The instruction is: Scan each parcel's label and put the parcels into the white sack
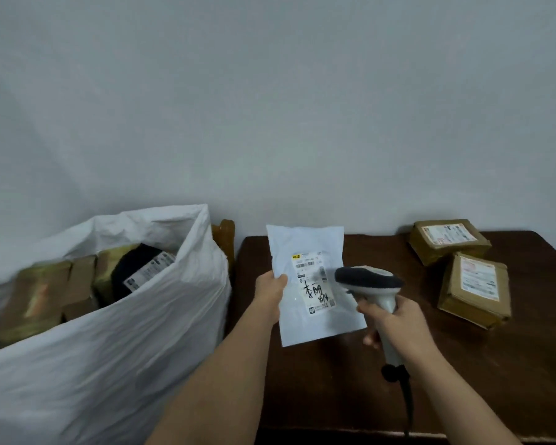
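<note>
Your two arms reach out from the bottom of the view. Your right hand (395, 319) grips the handle of the scanner (371, 284), with its fingers curled round it. The dark head of the scanner points at the label (313, 284) on a flat white parcel (308, 284). Your left hand (270, 292) pinches the left edge of that parcel and holds it up over the brown table (334, 380), with the label facing you. The scanner head is just beside the label, so I think you are scanning it right now.

The white sack (126, 332) stands open on your left, just beside the table. Inside it you can see some brown parcels (36, 300) and a black parcel (132, 274), so a good part of the job looks done.

Two brown parcels are left on the table, at the far right. One brown box (446, 240) sits by the wall, and the other brown box (474, 290) lies just in front of it. After this white one goes in the sack, those two need a scan and a drop in the sack too.
</note>
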